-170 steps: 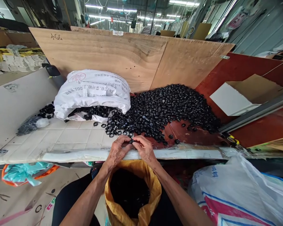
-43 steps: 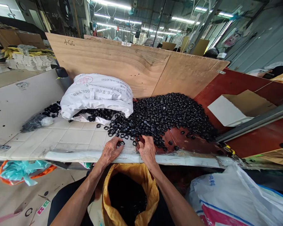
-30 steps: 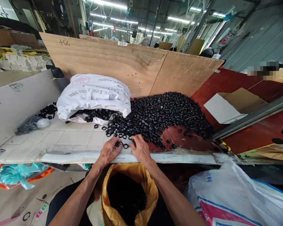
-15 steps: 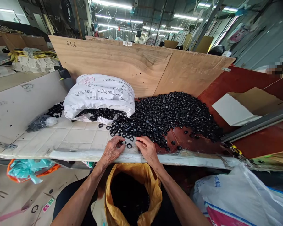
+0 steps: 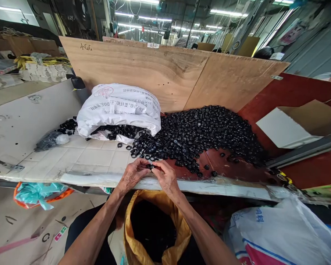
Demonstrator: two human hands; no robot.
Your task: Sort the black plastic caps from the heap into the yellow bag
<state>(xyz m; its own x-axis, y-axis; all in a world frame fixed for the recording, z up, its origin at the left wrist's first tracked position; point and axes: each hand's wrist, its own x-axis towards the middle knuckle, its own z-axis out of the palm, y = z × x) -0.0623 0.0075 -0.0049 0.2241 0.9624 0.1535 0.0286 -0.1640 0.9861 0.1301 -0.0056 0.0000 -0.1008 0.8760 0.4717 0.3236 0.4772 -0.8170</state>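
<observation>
My left hand and my right hand meet fingertip to fingertip above the front of the worktop. Between them they pinch a small black plastic part; the fingers partly cover it, so I cannot tell whether it is one piece or two joined. Loose black plastic rings lie just behind the hands, spilling from under a white woven sack. To the right spreads a large heap of small black round parts. Below my hands, an open yellow sack has a dark inside with a few glints.
A wooden board closes off the back of the worktop. An open cardboard box is at the right. A white printed bag stands lower right, and an orange-rimmed basket with turquoise plastic is lower left.
My right hand has moved left to my left hand, and their fingertips now meet at a black part. Half a second ago they were apart, with rings visible between them. The view has shifted slightly.
</observation>
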